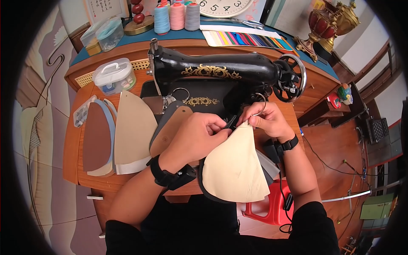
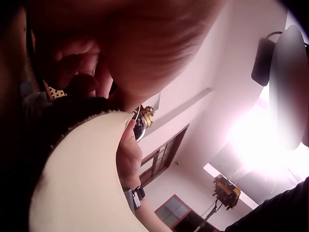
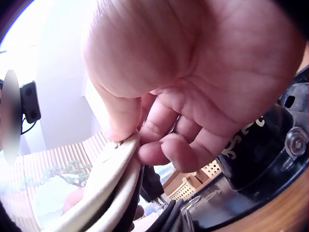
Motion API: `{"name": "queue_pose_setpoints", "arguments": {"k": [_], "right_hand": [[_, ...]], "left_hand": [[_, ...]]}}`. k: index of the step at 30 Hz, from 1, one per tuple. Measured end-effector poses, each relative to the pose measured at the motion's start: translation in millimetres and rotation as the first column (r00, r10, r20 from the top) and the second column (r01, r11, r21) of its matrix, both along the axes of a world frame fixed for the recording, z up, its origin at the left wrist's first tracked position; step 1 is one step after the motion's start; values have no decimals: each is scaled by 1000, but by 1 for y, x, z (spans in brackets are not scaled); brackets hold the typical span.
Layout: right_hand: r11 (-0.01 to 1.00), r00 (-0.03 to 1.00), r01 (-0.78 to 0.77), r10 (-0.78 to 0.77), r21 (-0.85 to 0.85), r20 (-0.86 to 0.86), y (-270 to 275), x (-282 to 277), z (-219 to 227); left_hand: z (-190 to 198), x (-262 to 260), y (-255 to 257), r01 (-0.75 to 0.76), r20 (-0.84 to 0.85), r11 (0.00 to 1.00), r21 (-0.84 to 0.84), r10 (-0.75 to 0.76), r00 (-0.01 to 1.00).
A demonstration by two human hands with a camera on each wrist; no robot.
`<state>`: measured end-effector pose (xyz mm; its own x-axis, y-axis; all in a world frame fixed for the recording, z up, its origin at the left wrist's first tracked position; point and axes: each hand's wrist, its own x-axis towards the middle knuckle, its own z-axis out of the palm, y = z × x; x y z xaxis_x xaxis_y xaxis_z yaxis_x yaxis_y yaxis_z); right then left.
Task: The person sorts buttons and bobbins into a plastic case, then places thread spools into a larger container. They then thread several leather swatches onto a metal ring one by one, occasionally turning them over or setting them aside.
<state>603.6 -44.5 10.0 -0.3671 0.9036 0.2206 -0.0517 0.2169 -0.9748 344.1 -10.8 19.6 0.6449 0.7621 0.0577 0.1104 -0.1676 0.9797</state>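
Note:
A cream fan-shaped leather piece [image 1: 238, 170] hangs point up over the table's front edge, with a dark layer showing along its rim. My right hand [image 1: 268, 121] pinches its narrow tip between thumb and fingers. A metal ring [image 1: 265, 104] arcs over those right fingers down to the tip. In the right wrist view, the cream leather [image 3: 108, 181] curves in two layers with dark material between. My left hand [image 1: 199, 136] has its fingers curled around a small dark piece [image 1: 231, 121] beside the tip; its exact kind cannot be made out.
Behind the hands stands a black sewing machine [image 1: 212, 68]. Brown [image 1: 98, 138] and beige leather pieces [image 1: 134, 131] lie at left, near a clear lidded box [image 1: 114, 76]. Thread spools [image 1: 177, 17] and colour swatches [image 1: 242, 39] sit at the back. A red stool [image 1: 272, 208] is below.

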Motion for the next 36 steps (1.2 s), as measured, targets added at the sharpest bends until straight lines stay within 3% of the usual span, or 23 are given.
{"name": "queue_pose_setpoints", "arguments": {"k": [8,14,16,27,29,30,32,33,34,35,36], "right_hand": [[999,1000,-8,9,-40,23,-2,3,2],[999,1000,-15,15,52,1,0,1,-2],[996,995,-83,82,-15,-49,0,4,-4],[985,992,-110,117,-136,43,-5,7,3],[988,993,-97,104,-117,52,-6,5,4],[992,996,-84,85,-93,15,-6,3,5],[995,997,-71,70,-68,-23,-3,-1,5],[998,999,-40,41,48,-20,0,-2,3],[986,1000,-8,12,165,-20,2,-2,2],[986,1000,-9,12,167,-19,4,-1,1],[980,1000,25,-23,198,-16,5,1,0]], "left_hand": [[-1,2,-2,-58,31,998,-7,58,998],[-3,2,0,-62,21,998,-6,62,998],[-1,2,0,-68,19,998,-3,68,998],[-10,1,3,-181,-62,977,109,188,980],[-13,0,2,-248,-69,905,346,288,955],[-14,1,4,-248,-69,905,347,288,955],[-14,2,7,-325,76,674,664,371,925],[-12,1,6,-325,77,673,665,371,925],[-6,0,3,-153,-26,947,281,167,986],[-1,-1,1,65,-25,983,-169,-70,997],[1,0,1,63,-24,984,-167,-68,997]]}}
